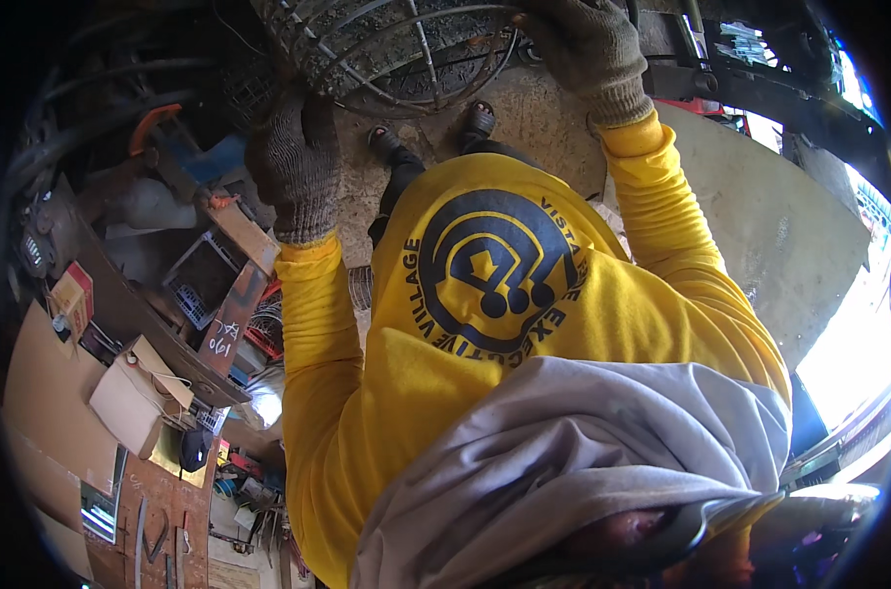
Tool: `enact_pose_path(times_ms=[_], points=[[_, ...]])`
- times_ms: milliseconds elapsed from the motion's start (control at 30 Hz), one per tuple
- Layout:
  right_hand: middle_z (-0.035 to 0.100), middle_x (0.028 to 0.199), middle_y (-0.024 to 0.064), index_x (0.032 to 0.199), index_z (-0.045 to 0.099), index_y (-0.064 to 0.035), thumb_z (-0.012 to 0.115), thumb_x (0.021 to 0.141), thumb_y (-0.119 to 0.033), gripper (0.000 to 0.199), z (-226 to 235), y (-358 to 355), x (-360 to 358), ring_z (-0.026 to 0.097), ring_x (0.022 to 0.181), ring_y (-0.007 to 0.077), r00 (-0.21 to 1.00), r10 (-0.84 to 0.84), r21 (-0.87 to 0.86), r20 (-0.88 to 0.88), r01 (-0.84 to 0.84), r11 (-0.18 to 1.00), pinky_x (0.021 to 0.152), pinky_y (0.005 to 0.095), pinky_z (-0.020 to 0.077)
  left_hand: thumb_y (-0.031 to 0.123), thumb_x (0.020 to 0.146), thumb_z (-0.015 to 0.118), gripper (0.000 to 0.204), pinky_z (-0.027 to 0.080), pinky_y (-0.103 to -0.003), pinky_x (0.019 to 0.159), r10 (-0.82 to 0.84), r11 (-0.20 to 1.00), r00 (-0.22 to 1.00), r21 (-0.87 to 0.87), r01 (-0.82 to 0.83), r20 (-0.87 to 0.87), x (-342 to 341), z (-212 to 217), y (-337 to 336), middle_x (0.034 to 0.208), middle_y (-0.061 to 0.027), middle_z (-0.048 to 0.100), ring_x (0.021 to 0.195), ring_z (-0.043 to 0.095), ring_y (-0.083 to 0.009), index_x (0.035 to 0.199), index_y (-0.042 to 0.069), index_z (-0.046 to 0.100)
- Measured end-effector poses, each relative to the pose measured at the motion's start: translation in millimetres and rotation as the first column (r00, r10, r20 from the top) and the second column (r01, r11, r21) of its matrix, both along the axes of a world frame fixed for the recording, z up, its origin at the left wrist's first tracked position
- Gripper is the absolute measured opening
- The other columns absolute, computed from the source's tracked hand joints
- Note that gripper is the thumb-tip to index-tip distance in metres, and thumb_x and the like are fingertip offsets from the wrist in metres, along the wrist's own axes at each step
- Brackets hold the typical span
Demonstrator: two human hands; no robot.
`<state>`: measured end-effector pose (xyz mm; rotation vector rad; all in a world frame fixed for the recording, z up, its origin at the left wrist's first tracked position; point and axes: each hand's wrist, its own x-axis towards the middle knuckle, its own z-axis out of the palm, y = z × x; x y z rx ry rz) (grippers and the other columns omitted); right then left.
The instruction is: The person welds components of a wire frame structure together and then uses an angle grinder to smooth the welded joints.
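Observation:
A round cage of bent metal bars (421, 59), dark and dirty, spans the top of the view in front of me. My left hand (293, 162), in a grey-brown knit glove, is closed at its left edge, with its fingertips lost in shadow. On the opposite side my right hand (588, 54), gloved alike, curls its fingers at the cage's right rim. The ends of those fingers are partly cut off by the upper picture edge. Dark clumps and grime show behind the bars.
My sandalled feet (478, 120) stand on a concrete floor (553, 137) below the cage. To the left are wooden boards (244, 236), a crate (202, 275), cardboard (57, 393) and loose tools (156, 545). A large grey sheet (750, 216) lies at the right, beneath dark metal framework (759, 88).

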<state>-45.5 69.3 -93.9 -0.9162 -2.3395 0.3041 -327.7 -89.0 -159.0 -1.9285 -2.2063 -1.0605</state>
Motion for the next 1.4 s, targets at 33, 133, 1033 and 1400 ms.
enact_pose_path(times_ms=[33, 133, 1033, 1400], points=[[0.058, 0.076, 0.0101, 0.092, 0.072, -0.0098, 0.077, 0.077, -0.006, 0.016, -3, 1, 0, 0.061, 0.067, 0.0298, 1.0, 0.012, 0.04, -0.019, -0.011, 0.999, 0.058, 0.0391, 0.0492, 0.017, 0.088, 0.073, 0.023, 0.058, -0.037, 0.073, -0.003, 1.0, 1.0, -0.001, 0.003, 0.001, 3, 5, 2, 0.098, -0.0174, 0.073, 0.083, 0.073, -0.031, 0.108, 0.005, 0.073], [0.059, 0.076, 0.0102, 0.093, 0.072, -0.0097, 0.076, 0.077, -0.005, 0.017, 5, -2, 0, 0.06, 0.066, 0.0299, 1.0, -0.023, -0.017, 0.0, 0.023, 1.0, 0.058, 0.0393, 0.0491, 0.018, 0.089, 0.072, 0.022, 0.058, -0.038, 0.073, 0.054, 0.998, 0.998, -0.012, -0.054, 0.03, 12, 16, 7, 0.098, -0.017, 0.073, 0.083, 0.073, -0.0321, 0.108, 0.006, 0.073], [0.07, 0.107, 0.0146, 0.128, 0.061, -0.0014, 0.07, 0.082, -0.002, 0.047, 26, -6, -24, 0.07, 0.085, 0.0322, 0.948, 0.225, 0.011, -0.227, -0.228, 0.974, 0.074, 0.0389, 0.0562, 0.011, 0.083, 0.076, 0.018, 0.058, -0.032, 0.07, -0.014, 0.99, 0.998, 0.141, 0.022, -0.06, 3, 9, 10, 0.096, -0.0112, 0.076, 0.082, 0.075, -0.0249, 0.101, 0.011, 0.077], [0.07, 0.095, 0.0167, 0.105, 0.069, -0.0069, 0.066, 0.085, -0.01, 0.021, 43, -29, -56, 0.069, 0.087, 0.0376, 0.985, 0.076, -0.321, -0.153, -0.122, 0.939, 0.074, 0.0421, 0.0558, 0.016, 0.085, 0.073, 0.019, 0.059, -0.036, 0.067, -0.003, 0.999, 0.996, -0.042, -0.001, -0.085, 3, 15, 9, 0.104, -0.0143, 0.074, 0.077, 0.073, -0.0295, 0.103, 0.011, 0.074]])
